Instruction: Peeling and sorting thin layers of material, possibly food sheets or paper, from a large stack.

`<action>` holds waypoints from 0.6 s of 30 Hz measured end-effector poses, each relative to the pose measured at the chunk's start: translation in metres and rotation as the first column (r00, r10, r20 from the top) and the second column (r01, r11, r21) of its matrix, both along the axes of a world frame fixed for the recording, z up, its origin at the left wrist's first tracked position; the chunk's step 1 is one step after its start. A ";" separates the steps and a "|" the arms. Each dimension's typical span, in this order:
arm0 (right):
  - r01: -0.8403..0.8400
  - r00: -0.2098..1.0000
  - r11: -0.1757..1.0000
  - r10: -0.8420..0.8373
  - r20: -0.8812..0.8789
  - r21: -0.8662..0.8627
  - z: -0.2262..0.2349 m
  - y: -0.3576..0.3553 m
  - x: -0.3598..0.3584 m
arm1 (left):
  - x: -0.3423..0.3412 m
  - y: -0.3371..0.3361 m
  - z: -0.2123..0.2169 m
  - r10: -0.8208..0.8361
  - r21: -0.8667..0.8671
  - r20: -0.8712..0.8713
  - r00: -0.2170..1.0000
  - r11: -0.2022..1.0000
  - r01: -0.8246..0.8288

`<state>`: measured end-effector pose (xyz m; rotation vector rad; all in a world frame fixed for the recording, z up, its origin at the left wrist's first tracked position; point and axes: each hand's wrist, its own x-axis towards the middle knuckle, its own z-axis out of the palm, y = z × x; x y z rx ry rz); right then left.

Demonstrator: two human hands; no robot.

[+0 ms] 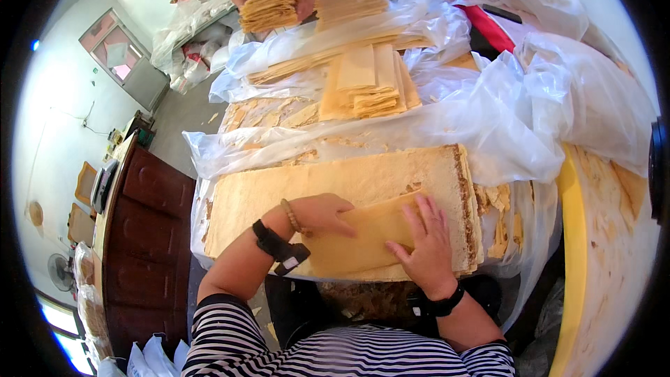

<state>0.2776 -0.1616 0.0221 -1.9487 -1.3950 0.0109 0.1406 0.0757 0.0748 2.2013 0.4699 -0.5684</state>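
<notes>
In front of me lies a broad stack of pale yellow, thin food sheets point(251, 188) with a brown, crumbly right edge. A smoother, darker yellow sheet point(359, 248), or a few laid together, rests on its near side. My right hand point(427, 255) is open, its spread fingers and thumb lying on the right end of this smooth sheet. Over its left part reaches my left hand point(321, 213), thumb and a finger stretched out and apart; the other fingers are mostly hidden. A beaded bracelet point(289, 215) and a black wrist strap point(272, 241) sit on my left wrist.
Beyond crumpled clear plastic film point(481, 112) stands a pile of cut sheets point(370, 84). Across the table, another person's hand point(305, 0) holds a bundle of sheets point(269, 11). A dark wooden cabinet point(150, 237) is at left, a yellow-edged table point(574, 237) at right.
</notes>
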 end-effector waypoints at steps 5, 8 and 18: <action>0.216 0.956 0.935 -0.143 -0.257 0.282 -0.018 -0.005 0.013 | 0.018 0.064 0.009 0.254 -0.075 0.247 0.935 0.967 -0.242; 0.215 0.949 0.961 -0.163 -0.271 0.172 -0.017 -0.008 0.017 | 0.064 0.089 0.045 0.526 -0.215 0.392 0.755 0.850 -0.481; 0.171 0.961 0.985 -0.165 -0.223 0.010 -0.010 -0.010 0.005 | 0.161 0.215 -0.021 0.161 0.545 0.638 0.753 0.595 -0.590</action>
